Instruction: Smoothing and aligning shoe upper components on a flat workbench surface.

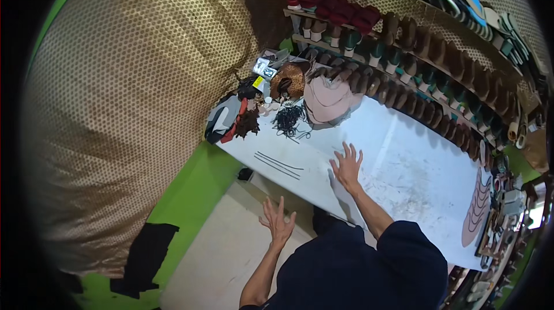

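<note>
Table (404,160): white, stiff, likely heavy; best gripped at its near edge.
Right hand (347,167): spread flat on it, holding nothing.
Left hand (277,223): spread open in the air, empty.

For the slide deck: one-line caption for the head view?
Right hand spread flat on scuffed white worktable; left hand open in the air beside it.

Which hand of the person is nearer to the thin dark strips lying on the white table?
The right hand is nearer: it rests flat on the white table, just right of the dark strips. The left hand is spread open off the table edge, below the strips.
</note>
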{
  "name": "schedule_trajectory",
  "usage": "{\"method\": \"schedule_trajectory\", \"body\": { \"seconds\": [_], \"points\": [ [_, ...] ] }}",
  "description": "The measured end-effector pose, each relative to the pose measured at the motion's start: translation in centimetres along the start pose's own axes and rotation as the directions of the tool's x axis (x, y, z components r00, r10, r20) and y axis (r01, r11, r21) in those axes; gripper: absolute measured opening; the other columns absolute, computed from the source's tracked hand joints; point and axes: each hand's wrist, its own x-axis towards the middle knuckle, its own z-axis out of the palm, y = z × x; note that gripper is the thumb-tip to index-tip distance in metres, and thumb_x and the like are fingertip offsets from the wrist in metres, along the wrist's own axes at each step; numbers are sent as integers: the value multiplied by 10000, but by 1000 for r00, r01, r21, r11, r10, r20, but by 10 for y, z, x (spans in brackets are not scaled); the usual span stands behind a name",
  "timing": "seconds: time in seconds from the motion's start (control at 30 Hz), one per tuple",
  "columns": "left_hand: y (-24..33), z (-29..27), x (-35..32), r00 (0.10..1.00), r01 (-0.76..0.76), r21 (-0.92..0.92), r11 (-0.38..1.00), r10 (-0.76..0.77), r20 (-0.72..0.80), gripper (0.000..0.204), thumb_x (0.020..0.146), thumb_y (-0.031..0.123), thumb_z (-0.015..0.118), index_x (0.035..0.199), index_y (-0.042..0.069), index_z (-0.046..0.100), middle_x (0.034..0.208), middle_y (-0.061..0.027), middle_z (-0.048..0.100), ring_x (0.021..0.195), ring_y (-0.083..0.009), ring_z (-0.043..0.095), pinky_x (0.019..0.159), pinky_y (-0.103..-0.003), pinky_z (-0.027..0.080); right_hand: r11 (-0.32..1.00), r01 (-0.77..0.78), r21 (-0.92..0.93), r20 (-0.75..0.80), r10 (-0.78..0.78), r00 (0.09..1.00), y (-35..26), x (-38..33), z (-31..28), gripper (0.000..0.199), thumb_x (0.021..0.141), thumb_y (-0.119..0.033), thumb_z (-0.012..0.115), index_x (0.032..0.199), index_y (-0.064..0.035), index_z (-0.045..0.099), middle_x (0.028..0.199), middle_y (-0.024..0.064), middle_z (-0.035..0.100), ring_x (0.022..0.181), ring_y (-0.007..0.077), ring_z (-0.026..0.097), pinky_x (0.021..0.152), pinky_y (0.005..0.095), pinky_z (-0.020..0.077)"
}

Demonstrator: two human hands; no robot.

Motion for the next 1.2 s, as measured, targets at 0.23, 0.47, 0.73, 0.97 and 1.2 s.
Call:
{"method": "schedule_trajectory", "body": {
  "seconds": [0.23, 0.47, 0.73, 0.97, 1.2],
  "points": [
    [-10, -38, 116, 998, -61, 6, 998, 61, -13, 786, 904, 423, 785, 1616, 299, 473, 1773, -221, 72, 1611, -481, 67, 1108, -845, 82, 999, -22, -32, -238, 14, 971, -12, 155, 8, 365, 930, -343, 749, 1224, -126, 754, 1582, 158, 473, 1502, 401, 349, 1223, 676, 177],
    [39, -37, 246, 926, -348, -34, 937, 349, 144, 631, 897, 417, 785, 1495, 289, 631, 1785, -183, 67, 1619, -470, 48, 1110, -861, 36, 995, -49, -90, -198, 30, 980, -9, 222, 0, 342, 851, -279, 816, 1165, -153, 764, 1597, 149, 456, 1506, 377, 358, 1233, 643, 206],
    [101, -7, 389, 739, -627, -69, 776, 620, 265, 608, 907, 427, 750, 1487, 284, 638, 1791, -141, 53, 1625, -431, 11, 1109, -856, 18, 989, -107, -105, -134, 93, 987, -23, 256, -3, 277, 853, -291, 817, 1109, -196, 768, 1574, 158, 473, 1510, 386, 359, 1241, 645, 193],
    [136, 16, 458, 584, -775, -51, 630, 744, 324, 584, 928, 438, 707, 1480, 265, 628, 1783, -156, 73, 1623, -436, -10, 1119, -853, 29, 978, -178, -109, -58, 173, 983, -15, 269, 1, 176, 883, -297, 790, 1041, -229, 829, 1534, 127, 527, 1505, 385, 373, 1236, 650, 197],
    [147, 25, 479, 550, -793, -101, 600, 778, 304, 568, 938, 434, 682, 1465, 227, 631, 1785, -164, 46, 1623, -445, -16, 1109, -863, 27, 966, -146, -215, -106, 126, 986, -5, 315, -23, 185, 901, -285, 751, 1013, -163, 833, 1482, 79, 588, 1473, 341, 425, 1230, 645, 218]
  ]
}}
